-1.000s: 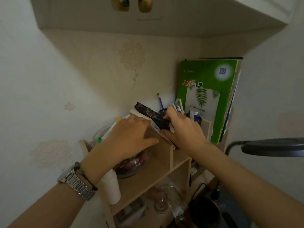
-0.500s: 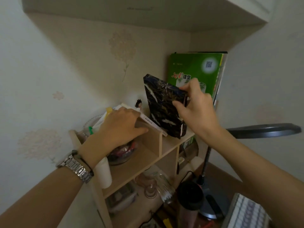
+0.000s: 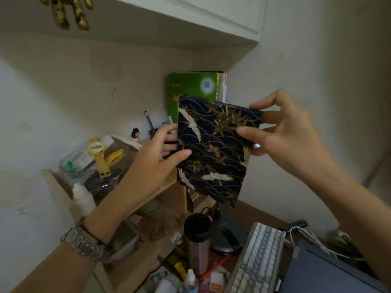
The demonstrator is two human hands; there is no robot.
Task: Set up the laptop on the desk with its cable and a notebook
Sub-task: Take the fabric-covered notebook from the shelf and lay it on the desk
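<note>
Dark blue notebook [image 3: 213, 149] with gold cranes was held at the centre of the frame, left hand [image 3: 152, 163] gripping its left edge, right hand [image 3: 283, 136] pinching its upper right corner.

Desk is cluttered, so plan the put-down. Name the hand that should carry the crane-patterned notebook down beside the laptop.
Right. The right hand pinches the notebook at its top edge, directly above the laptop; the left hand is over the shelf.
</note>
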